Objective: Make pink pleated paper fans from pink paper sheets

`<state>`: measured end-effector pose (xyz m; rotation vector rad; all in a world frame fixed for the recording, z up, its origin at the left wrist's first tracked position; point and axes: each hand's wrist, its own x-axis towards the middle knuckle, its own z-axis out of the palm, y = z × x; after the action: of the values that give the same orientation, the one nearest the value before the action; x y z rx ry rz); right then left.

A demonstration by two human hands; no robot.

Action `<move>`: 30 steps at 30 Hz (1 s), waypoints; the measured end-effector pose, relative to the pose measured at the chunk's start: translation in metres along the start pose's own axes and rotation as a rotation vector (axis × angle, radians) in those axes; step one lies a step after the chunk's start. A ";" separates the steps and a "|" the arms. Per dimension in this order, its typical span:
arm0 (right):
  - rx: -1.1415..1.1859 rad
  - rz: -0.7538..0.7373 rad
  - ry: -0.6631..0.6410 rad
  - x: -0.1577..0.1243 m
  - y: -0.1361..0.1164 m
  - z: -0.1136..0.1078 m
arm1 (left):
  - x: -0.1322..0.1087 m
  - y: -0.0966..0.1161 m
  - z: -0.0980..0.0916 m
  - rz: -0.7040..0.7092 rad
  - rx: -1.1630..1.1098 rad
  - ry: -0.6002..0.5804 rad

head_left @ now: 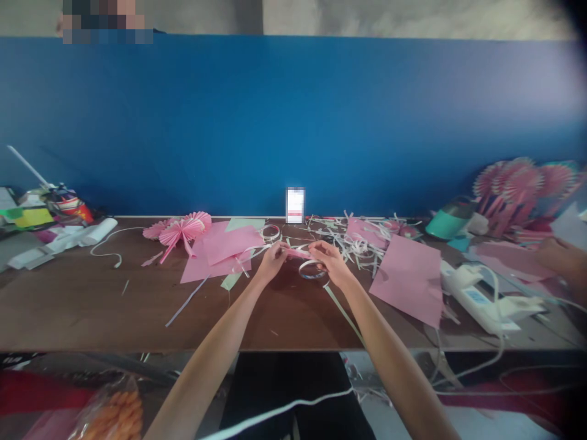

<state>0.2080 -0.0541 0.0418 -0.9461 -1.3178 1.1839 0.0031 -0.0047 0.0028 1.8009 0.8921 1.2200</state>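
Note:
Above the brown table, my left hand point(274, 261) is closed, its fingertips pinching one end of a narrow pink paper strip point(299, 253). At the strip's other end, my right hand point(331, 260) is closed too. A roll of tape point(313, 277) hangs against the right fingers; whether they grip it as well, I cannot tell. A second tape roll point(271, 239) lies just beyond my left hand. To the left of that hand are flat pink paper sheets point(217, 252), and another pink sheet point(408, 275) lies right of my right hand.
Pink pleated paper fans point(183, 231) lie at left. White paper scraps point(362, 247) are heaped beyond my right hand. A lit phone point(295, 205) stands against the blue partition point(293, 122). A white power strip point(479, 302) with cables sits at right, near another person's hand point(562, 260).

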 end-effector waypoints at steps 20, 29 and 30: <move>-0.313 -0.163 -0.021 0.004 -0.008 0.005 | -0.008 0.030 0.012 0.019 -0.167 -0.087; -0.366 -0.243 -0.013 0.005 -0.008 0.004 | -0.010 0.037 0.012 0.075 -0.119 -0.079; -0.367 -0.242 -0.016 0.005 -0.008 0.004 | -0.010 0.038 0.012 0.079 -0.107 -0.076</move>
<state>0.2041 -0.0513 0.0509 -1.0015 -1.6463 0.7792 0.0162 -0.0331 0.0288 1.7979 0.7059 1.2170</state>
